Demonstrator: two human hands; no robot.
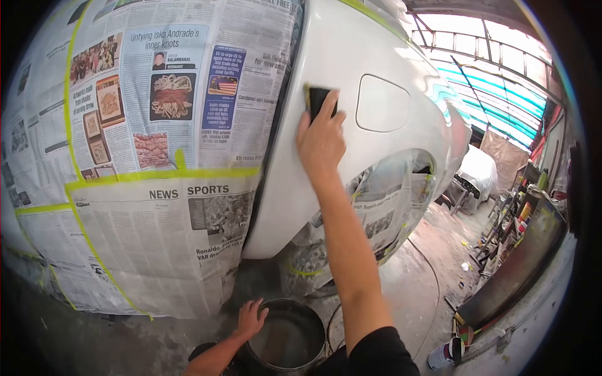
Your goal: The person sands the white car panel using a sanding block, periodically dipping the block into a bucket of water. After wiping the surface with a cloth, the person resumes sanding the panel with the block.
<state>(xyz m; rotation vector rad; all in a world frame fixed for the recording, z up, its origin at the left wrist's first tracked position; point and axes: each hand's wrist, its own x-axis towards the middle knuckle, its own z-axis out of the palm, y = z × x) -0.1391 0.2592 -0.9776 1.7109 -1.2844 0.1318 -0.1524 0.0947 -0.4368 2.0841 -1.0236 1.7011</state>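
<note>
My right hand [322,141] is closed on a black sanding block [321,101], which lies against the white car body panel [342,50]. It is left of the outlined fuel door [384,103] and above the wheel arch. My fingers cover part of the block, so its underside is hidden. Lower down, my left hand [251,319] has its fingers apart and holds nothing, beside the rim of a dark round bucket [318,316]. Liquid seems to stand in the bucket, with a brownish shape in it.
Taped newspaper [157,238] covers the car's left side. More newspaper masks the wheel [382,200]. A hose [434,269] runs over the concrete floor. At right are cluttered shelving [514,219], a paint can [444,355] and a covered vehicle [478,168].
</note>
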